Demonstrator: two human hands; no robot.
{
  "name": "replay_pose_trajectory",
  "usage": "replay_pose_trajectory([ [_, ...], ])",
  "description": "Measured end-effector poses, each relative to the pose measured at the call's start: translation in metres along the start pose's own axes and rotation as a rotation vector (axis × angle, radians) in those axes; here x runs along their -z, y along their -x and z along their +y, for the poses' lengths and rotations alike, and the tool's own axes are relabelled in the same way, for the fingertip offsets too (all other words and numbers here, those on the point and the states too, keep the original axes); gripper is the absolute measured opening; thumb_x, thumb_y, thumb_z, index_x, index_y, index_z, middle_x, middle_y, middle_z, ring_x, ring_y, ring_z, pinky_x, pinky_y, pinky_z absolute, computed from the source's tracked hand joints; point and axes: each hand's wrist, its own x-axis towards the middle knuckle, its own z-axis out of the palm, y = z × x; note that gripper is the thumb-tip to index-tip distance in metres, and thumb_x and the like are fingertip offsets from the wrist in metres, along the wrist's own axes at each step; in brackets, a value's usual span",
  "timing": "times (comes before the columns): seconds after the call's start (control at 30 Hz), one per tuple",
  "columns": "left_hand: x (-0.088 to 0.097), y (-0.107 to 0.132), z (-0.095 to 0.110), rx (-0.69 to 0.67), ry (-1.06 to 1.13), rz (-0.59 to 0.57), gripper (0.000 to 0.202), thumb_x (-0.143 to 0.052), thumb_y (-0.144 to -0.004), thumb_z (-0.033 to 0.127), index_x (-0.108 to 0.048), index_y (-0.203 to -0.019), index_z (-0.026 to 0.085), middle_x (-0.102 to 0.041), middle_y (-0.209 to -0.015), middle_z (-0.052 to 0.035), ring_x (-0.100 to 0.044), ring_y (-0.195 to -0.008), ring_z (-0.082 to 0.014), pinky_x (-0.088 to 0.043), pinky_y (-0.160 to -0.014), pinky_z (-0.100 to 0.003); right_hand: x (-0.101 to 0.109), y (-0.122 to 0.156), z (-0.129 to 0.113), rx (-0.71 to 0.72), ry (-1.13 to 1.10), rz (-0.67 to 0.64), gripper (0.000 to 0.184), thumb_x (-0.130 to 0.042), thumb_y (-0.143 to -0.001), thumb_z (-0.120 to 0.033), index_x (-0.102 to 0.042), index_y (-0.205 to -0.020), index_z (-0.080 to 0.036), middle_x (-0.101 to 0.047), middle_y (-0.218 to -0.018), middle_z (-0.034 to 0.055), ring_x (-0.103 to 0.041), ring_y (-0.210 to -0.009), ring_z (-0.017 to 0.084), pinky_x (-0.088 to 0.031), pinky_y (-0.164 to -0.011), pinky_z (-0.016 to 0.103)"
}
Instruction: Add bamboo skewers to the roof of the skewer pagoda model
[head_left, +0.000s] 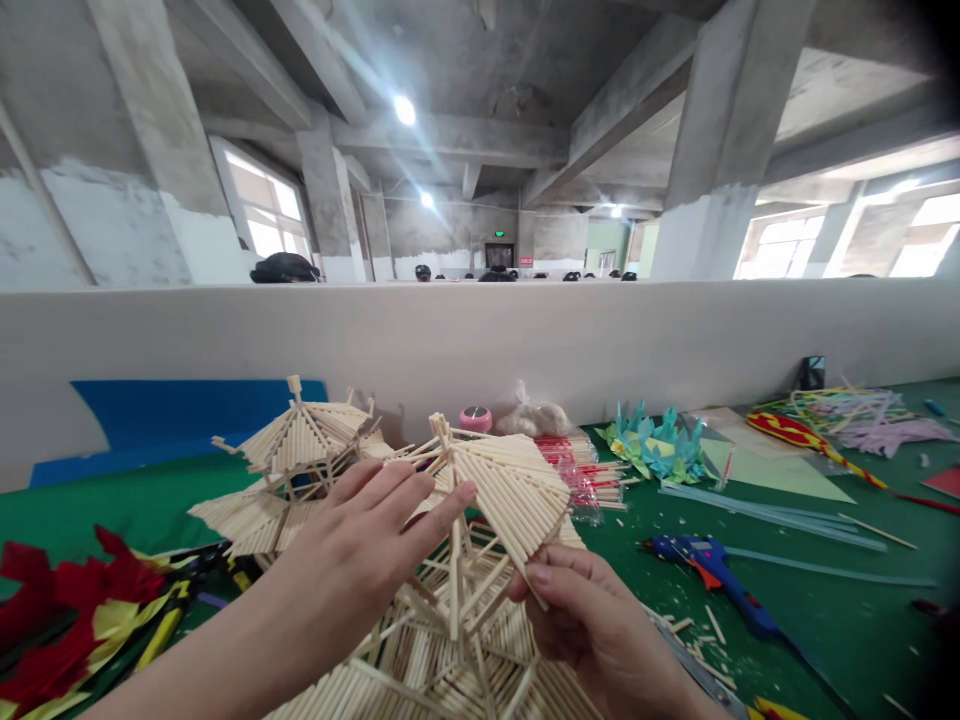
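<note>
A pagoda-like model of thin wooden sticks [480, 560] stands on the green table in front of me. My left hand [360, 545] rests on the left side of its upper stick roof [510, 485], fingers stretched along the slats. My right hand [592, 615] pinches the lower right edge of that roof between thumb and fingers. A second stick pagoda [296, 460] stands behind and to the left, apart from both hands.
A blue glue gun [709, 570] lies right of the model on the green mat [825, 600]. Behind are bundled sticks in plastic [577, 465], teal paper flowers [660, 445], a pink tape roll [475, 418], coloured paper strips [847, 420]. Red and yellow paper [67, 610] lies left. A grey partition wall [480, 340] runs behind.
</note>
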Motion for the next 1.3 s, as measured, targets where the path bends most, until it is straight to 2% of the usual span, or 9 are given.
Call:
replay_pose_trajectory([
  [0.13,0.01,-0.006,0.006,0.041,0.06,0.025,0.05,-0.033,-0.078,-0.003,-0.048,-0.12,0.022,-0.058,-0.101,-0.0083,-0.048,-0.1,-0.0242,-0.029,-0.088,-0.045,-0.003,0.001,-0.002,-0.004,0.008,0.022,0.022,-0.064,-0.064,-0.036,-0.065,-0.06,-0.014,-0.028,-0.038,-0.0107,-0.018,-0.038,0.004,-0.01,-0.043,0.025],
  [0.3,0.019,-0.021,0.018,-0.022,0.141,-0.05,0.043,-0.041,-0.077,0.004,-0.049,-0.115,0.023,-0.059,-0.095,-0.0051,-0.049,-0.093,-0.0231,-0.031,-0.085,-0.043,-0.004,0.002,-0.003,0.007,0.005,0.011,0.022,-0.064,-0.064,-0.036,-0.063,-0.059,-0.014,-0.029,-0.038,-0.0106,-0.018,-0.038,0.004,-0.01,-0.043,0.024],
  [0.5,0.016,-0.026,0.03,0.013,0.22,-0.09,0.025,-0.041,-0.084,0.019,-0.056,-0.102,0.028,-0.059,-0.09,-0.0015,-0.049,-0.088,-0.0207,-0.029,-0.084,-0.039,0.0,0.001,-0.003,0.019,-0.012,-0.015,0.024,-0.065,-0.065,-0.036,-0.062,-0.06,-0.013,-0.03,-0.04,-0.0105,-0.019,-0.039,0.004,-0.011,-0.042,0.023],
  [0.63,0.006,-0.018,0.036,0.043,0.128,0.09,0.028,-0.036,-0.087,0.035,-0.058,-0.102,0.027,-0.062,-0.093,-0.0009,-0.048,-0.092,-0.0203,-0.025,-0.087,-0.036,0.001,-0.001,0.0,0.021,-0.02,-0.035,0.023,-0.064,-0.066,-0.036,-0.062,-0.06,-0.014,-0.031,-0.037,-0.0111,-0.019,-0.035,0.003,-0.011,-0.04,0.023],
  [0.77,0.002,-0.009,0.041,0.021,-0.053,0.247,0.038,-0.034,-0.085,0.045,-0.06,-0.104,0.023,-0.065,-0.097,-0.0056,-0.045,-0.099,-0.0238,-0.024,-0.089,-0.038,0.004,-0.003,0.003,0.009,-0.031,-0.046,0.023,-0.065,-0.066,-0.036,-0.062,-0.061,-0.014,-0.033,-0.037,-0.0108,-0.021,-0.034,0.003,-0.011,-0.039,0.022],
  [0.8,0.002,-0.008,0.041,0.011,-0.086,0.219,0.039,-0.036,-0.084,0.045,-0.059,-0.106,0.023,-0.065,-0.1,-0.006,-0.044,-0.101,-0.0245,-0.024,-0.089,-0.038,0.004,-0.003,0.004,0.006,-0.033,-0.047,0.023,-0.065,-0.066,-0.036,-0.062,-0.061,-0.014,-0.033,-0.037,-0.0108,-0.021,-0.034,0.002,-0.011,-0.039,0.022],
  [0.83,0.003,-0.006,0.041,-0.006,-0.112,0.119,0.039,-0.041,-0.083,0.045,-0.056,-0.112,0.023,-0.064,-0.106,-0.0056,-0.043,-0.104,-0.0248,-0.024,-0.089,-0.038,0.004,-0.004,0.004,0.004,-0.036,-0.048,0.024,-0.065,-0.066,-0.037,-0.062,-0.061,-0.014,-0.034,-0.037,-0.0108,-0.021,-0.034,0.002,-0.011,-0.039,0.022],
  [0.93,0.006,-0.003,0.041,-0.035,-0.171,-0.007,0.046,-0.048,-0.079,0.044,-0.049,-0.12,0.023,-0.059,-0.118,-0.0041,-0.04,-0.11,-0.0253,-0.023,-0.09,-0.039,0.004,-0.004,0.003,0.007,-0.037,-0.06,0.026,-0.067,-0.064,-0.04,-0.062,-0.061,-0.014,-0.033,-0.036,-0.0112,-0.021,-0.033,0.002,-0.011,-0.038,0.022],
  [1.3,0.001,-0.004,0.044,-0.01,-0.142,0.077,0.038,-0.036,-0.086,0.044,-0.053,-0.114,0.024,-0.061,-0.117,-0.004,-0.044,-0.113,-0.0192,-0.025,-0.091,-0.037,0.001,-0.005,0.003,0.003,-0.049,-0.075,0.031,-0.069,-0.061,-0.044,-0.062,-0.061,-0.014,-0.031,-0.036,-0.0118,-0.019,-0.033,0.002,-0.011,-0.037,0.021],
])
